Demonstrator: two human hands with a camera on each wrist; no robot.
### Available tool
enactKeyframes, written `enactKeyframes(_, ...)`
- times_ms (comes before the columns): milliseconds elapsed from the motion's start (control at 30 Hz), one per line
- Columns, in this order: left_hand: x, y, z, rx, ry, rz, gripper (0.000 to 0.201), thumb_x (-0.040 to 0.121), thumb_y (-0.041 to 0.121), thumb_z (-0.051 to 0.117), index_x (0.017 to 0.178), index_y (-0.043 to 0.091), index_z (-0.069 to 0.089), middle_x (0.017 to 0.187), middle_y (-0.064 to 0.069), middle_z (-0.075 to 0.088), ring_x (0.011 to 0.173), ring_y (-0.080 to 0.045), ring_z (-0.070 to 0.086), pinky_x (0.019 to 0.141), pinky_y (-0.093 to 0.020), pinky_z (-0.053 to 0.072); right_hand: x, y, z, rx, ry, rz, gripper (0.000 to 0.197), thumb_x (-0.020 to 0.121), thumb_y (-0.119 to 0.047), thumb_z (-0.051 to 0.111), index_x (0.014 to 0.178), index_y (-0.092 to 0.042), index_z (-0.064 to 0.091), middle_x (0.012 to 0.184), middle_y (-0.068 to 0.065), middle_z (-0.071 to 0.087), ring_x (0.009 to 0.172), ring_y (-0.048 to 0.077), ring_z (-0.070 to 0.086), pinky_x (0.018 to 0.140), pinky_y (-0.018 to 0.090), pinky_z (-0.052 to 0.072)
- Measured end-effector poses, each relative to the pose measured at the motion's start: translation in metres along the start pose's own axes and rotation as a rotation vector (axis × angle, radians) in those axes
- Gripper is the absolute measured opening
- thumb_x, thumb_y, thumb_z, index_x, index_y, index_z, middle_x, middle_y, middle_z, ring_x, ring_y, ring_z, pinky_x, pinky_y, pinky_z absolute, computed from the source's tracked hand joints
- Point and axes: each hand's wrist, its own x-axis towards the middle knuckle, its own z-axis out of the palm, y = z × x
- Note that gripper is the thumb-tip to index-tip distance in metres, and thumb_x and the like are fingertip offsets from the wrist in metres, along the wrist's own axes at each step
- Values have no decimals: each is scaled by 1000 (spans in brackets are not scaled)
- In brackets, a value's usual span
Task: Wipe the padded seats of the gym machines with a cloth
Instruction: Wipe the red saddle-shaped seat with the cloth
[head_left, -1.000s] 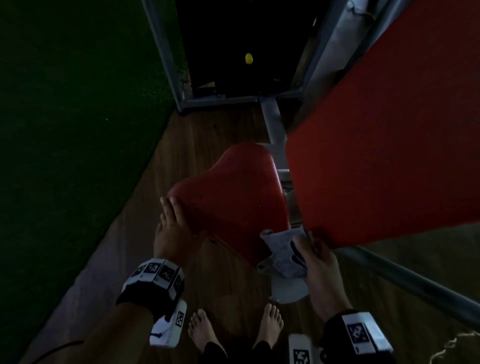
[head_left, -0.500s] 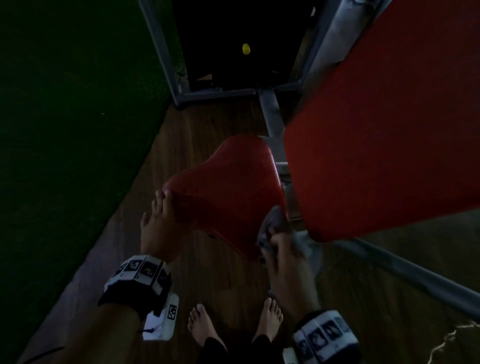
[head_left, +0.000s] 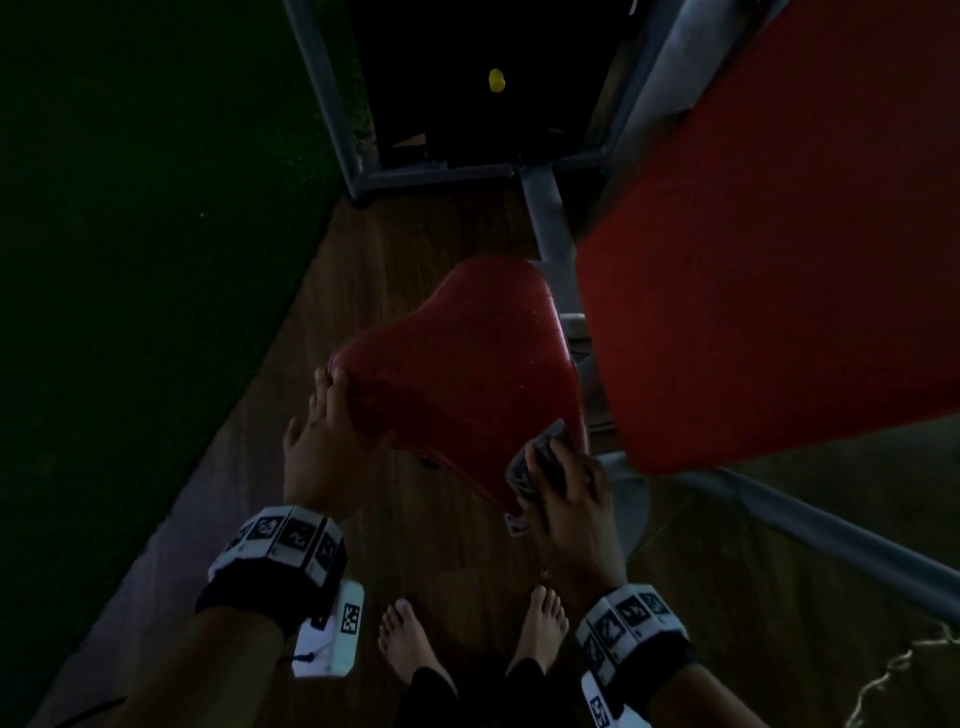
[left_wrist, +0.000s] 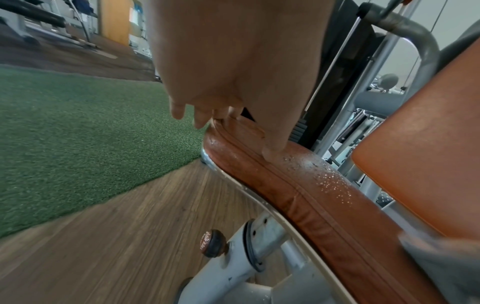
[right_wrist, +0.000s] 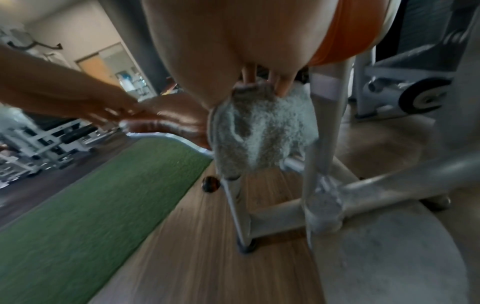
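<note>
A red padded seat (head_left: 467, 374) of a gym machine sits low in the middle, with droplets on its top (left_wrist: 324, 181). My left hand (head_left: 324, 431) rests on the seat's left edge with straight fingers, the thumb pressing the pad (left_wrist: 272, 152). My right hand (head_left: 566, 488) grips a grey fluffy cloth (head_left: 540, 457) against the seat's near right corner. In the right wrist view the cloth (right_wrist: 262, 133) hangs bunched over that corner. A large red back pad (head_left: 769, 249) stands to the right, above the seat.
Grey metal frame tubes (head_left: 831, 535) run under and behind the seat, with a brown adjustment knob (left_wrist: 211, 243) below it. Green turf (head_left: 145, 234) covers the floor to the left, wood flooring (head_left: 426, 545) lies underneath. My bare feet (head_left: 410, 639) stand just in front.
My right hand has brought the cloth from under the back pad leftward onto the seat's near right corner. The left hand has stayed on the seat's left edge.
</note>
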Motion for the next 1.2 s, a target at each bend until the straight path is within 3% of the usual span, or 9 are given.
enactKeyframes(100, 0, -3, 0, -7, -5, 10, 91, 89, 55, 53, 153, 21, -4, 162, -9, -2, 141, -28, 34, 117, -54, 15, -10, -5, 4, 8, 8, -20, 58, 91, -40, 38, 141, -14, 47, 141, 11, 39, 124, 39, 42, 88, 55, 49)
enactKeyframes(267, 2, -2, -2, 78, 23, 0, 91, 89, 60, 51, 153, 22, 0, 163, -6, 2, 149, -27, 11, 118, -56, 2, 23, -8, 7, 152, 84, -19, 47, 92, -32, 37, 138, -21, 42, 127, 4, 39, 116, 29, 43, 86, 55, 47)
enactKeyframes(500, 0, -2, -5, 59, 44, 2, 87, 90, 59, 50, 153, 21, 3, 162, -6, 6, 149, -26, 9, 118, -56, -2, 0, -5, 8, 41, 62, -123, 55, 93, -44, 36, 143, -21, 36, 122, 4, 40, 112, 30, 45, 86, 54, 49)
enactKeyframes(600, 0, -2, -3, 58, 42, -8, 87, 90, 59, 50, 153, 23, 3, 163, -5, 6, 149, -26, 10, 118, -57, -1, 16, -9, 10, 184, 98, -13, 44, 91, -25, 47, 133, -36, 44, 125, -2, 36, 115, 30, 43, 91, 54, 46)
enactKeyframes(667, -1, -1, -3, 55, 38, -12, 87, 90, 58, 51, 153, 23, 2, 163, -5, 4, 149, -25, 9, 118, -57, -1, 32, -16, 11, 200, 105, 25, 53, 84, -7, 57, 131, -30, 53, 127, 3, 41, 113, 33, 45, 90, 54, 45)
enactKeyframes(733, -2, 0, -4, 48, 39, -20, 87, 90, 56, 51, 154, 23, 2, 163, -3, 3, 149, -25, 9, 118, -57, -1, 36, -21, 12, 163, 134, 45, 54, 81, -2, 61, 130, -23, 55, 125, 9, 45, 111, 34, 46, 88, 55, 47)
enactKeyframes(900, -3, 1, -5, 30, 52, -25, 87, 89, 56, 53, 154, 23, 3, 163, -3, 5, 149, -24, 10, 118, -57, 0, 15, -5, 11, -29, 159, -168, 64, 84, -21, 67, 141, -22, 39, 118, 8, 45, 108, 30, 47, 74, 48, 54)
enactKeyframes(1100, -3, 3, -5, 10, 36, -47, 88, 90, 54, 53, 154, 24, 0, 163, -2, 2, 149, -24, 7, 119, -55, -1, 49, -7, 3, 11, 136, 55, 55, 91, -31, 55, 143, -20, 44, 129, 5, 38, 110, 32, 50, 86, 43, 51)
enactKeyframes(1200, -4, 3, -5, -14, 37, -48, 88, 90, 53, 54, 153, 25, 0, 163, -3, 2, 149, -25, 8, 118, -57, 2, 43, -10, 5, 4, 140, 70, 55, 89, -27, 59, 142, -18, 46, 128, 6, 41, 112, 30, 47, 86, 43, 51)
